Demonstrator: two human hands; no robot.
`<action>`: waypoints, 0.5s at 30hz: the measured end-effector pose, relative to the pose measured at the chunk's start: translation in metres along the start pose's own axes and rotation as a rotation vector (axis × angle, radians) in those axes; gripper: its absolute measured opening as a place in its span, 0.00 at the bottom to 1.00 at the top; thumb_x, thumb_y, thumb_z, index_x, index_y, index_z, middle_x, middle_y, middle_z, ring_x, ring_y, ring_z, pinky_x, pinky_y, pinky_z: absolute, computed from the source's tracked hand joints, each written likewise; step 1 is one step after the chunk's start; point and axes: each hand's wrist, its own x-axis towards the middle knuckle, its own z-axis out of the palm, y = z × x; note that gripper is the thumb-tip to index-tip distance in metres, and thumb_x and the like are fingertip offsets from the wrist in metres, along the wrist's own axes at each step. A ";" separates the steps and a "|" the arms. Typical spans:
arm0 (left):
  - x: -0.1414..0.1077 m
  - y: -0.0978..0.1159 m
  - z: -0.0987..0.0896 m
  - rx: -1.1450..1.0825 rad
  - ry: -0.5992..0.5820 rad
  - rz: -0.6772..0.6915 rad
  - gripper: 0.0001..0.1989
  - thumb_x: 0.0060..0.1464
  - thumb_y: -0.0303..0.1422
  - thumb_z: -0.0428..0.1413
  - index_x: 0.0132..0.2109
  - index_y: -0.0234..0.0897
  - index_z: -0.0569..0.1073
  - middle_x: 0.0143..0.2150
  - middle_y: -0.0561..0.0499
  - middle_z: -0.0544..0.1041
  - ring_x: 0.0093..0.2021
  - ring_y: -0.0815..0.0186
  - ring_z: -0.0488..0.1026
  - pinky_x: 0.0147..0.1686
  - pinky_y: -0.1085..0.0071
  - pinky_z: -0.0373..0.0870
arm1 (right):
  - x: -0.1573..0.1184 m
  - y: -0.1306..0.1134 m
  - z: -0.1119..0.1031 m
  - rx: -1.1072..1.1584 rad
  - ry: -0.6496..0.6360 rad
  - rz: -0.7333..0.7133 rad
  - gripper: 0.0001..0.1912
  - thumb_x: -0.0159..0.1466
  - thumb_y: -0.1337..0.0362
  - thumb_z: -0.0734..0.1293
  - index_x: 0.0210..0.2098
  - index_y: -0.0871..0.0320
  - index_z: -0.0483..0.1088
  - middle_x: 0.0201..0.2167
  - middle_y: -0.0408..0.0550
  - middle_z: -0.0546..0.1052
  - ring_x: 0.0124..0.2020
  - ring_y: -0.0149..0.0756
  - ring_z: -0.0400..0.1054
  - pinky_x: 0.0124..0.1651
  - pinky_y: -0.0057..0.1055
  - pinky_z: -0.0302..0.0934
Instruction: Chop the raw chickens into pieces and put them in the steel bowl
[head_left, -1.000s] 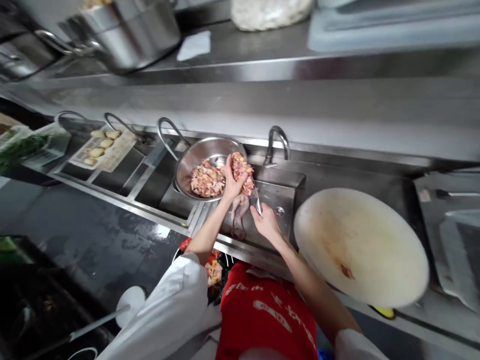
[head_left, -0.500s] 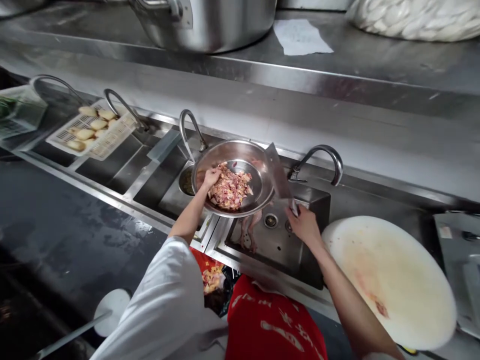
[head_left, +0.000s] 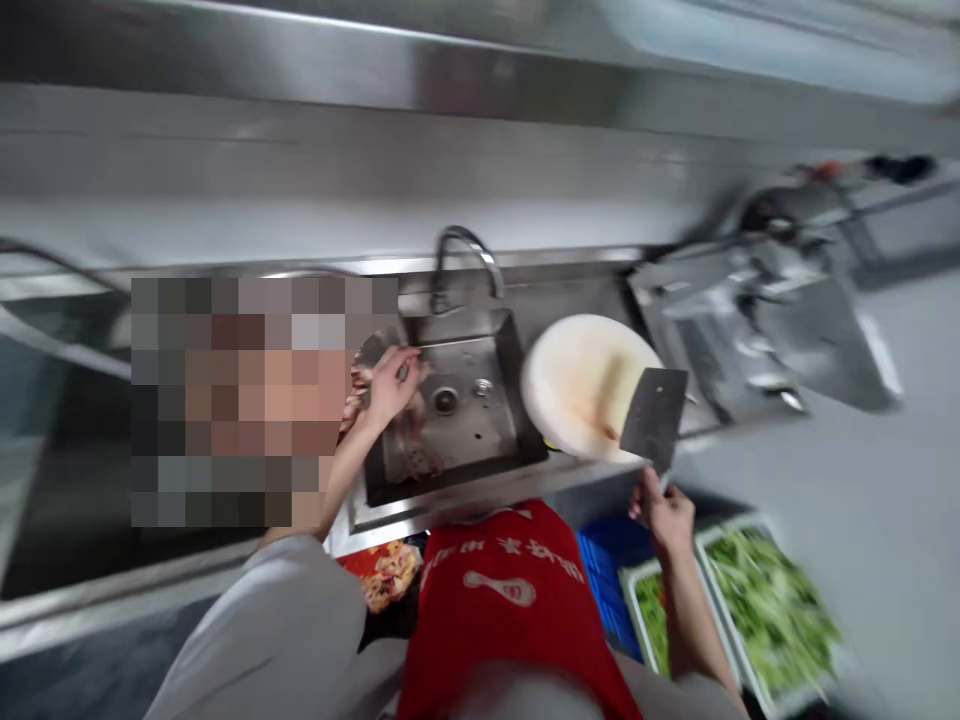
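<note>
My right hand [head_left: 664,515] grips the handle of a cleaver [head_left: 654,415], its broad blade pointing up over the near right edge of a round white cutting board [head_left: 574,375]. A reddish scrap lies on the board. My left hand [head_left: 392,385] is over the left side of the sink, loosely bent with a gap between thumb and fingers and nothing seen in it. Close behind it, pieces of chopped meat [head_left: 354,395] show at the edge of a pixelated patch that hides most of the metal bowl. Pale raw meat [head_left: 420,463] lies in the sink basin [head_left: 465,420].
A curved faucet [head_left: 469,240] rises behind the sink. Metal trays and lids [head_left: 757,330] are on the right. Below the counter stand a crate of cut greens [head_left: 769,610], a blue crate [head_left: 604,585] and a red bag [head_left: 364,563] with yellowish scraps. A steel shelf [head_left: 322,55] runs overhead.
The view has swung right. My left hand has left the meat in the bowl and is over the sink. My right hand has carried the cleaver from beside the bowl to the cutting board.
</note>
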 end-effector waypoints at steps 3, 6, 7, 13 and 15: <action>0.008 0.036 0.098 -0.125 -0.237 0.104 0.11 0.60 0.32 0.51 0.46 0.38 0.76 0.43 0.47 0.77 0.46 0.61 0.73 0.52 0.64 0.69 | 0.011 0.034 -0.042 0.164 0.048 0.055 0.30 0.48 0.37 0.74 0.26 0.56 0.63 0.14 0.37 0.66 0.12 0.28 0.59 0.14 0.26 0.55; 0.003 0.068 0.196 -0.198 -0.439 0.175 0.12 0.61 0.31 0.49 0.47 0.38 0.75 0.46 0.45 0.77 0.49 0.61 0.73 0.56 0.63 0.68 | 0.021 0.071 -0.073 0.197 0.041 0.086 0.30 0.47 0.38 0.75 0.25 0.56 0.62 0.13 0.38 0.65 0.11 0.28 0.58 0.13 0.25 0.53; -0.003 0.076 0.226 -0.203 -0.492 0.190 0.13 0.61 0.31 0.49 0.48 0.37 0.75 0.48 0.44 0.76 0.52 0.61 0.72 0.57 0.62 0.67 | 0.023 0.084 -0.080 0.196 0.023 0.102 0.30 0.47 0.38 0.75 0.24 0.56 0.62 0.13 0.38 0.65 0.11 0.28 0.58 0.13 0.25 0.53; -0.074 0.127 0.352 -0.072 -0.605 0.225 0.15 0.63 0.29 0.48 0.53 0.34 0.74 0.56 0.39 0.71 0.60 0.56 0.66 0.63 0.55 0.62 | 0.045 0.141 -0.086 0.205 -0.182 0.223 0.31 0.47 0.34 0.72 0.24 0.54 0.60 0.12 0.37 0.63 0.11 0.28 0.56 0.13 0.27 0.51; -0.098 0.148 0.376 -0.007 -0.651 0.271 0.15 0.64 0.31 0.49 0.54 0.37 0.75 0.56 0.40 0.72 0.59 0.55 0.66 0.62 0.53 0.61 | 0.054 0.149 -0.081 0.190 -0.268 0.232 0.31 0.50 0.32 0.68 0.23 0.53 0.58 0.11 0.37 0.62 0.11 0.29 0.56 0.14 0.27 0.51</action>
